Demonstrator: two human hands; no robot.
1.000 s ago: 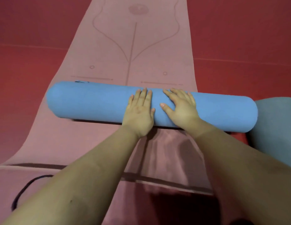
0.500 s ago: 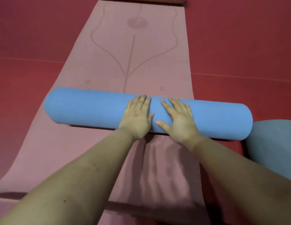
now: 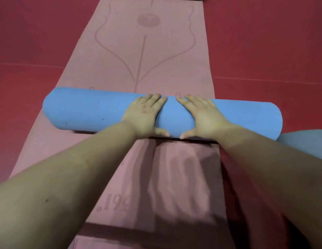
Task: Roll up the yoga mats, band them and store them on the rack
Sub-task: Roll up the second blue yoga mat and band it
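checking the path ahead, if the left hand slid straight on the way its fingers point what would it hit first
The left hand lies flat on the blue roll, fingers pointing away. Past the roll's far edge it would likely meet only the flat pink mat; nothing else shows in that line, though depth is unclear.

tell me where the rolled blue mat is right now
In the head view the rolled blue foam yoga mat lies crosswise at mid-frame on the flat pink yoga mat, with the left hand and right hand pressed flat on its middle.
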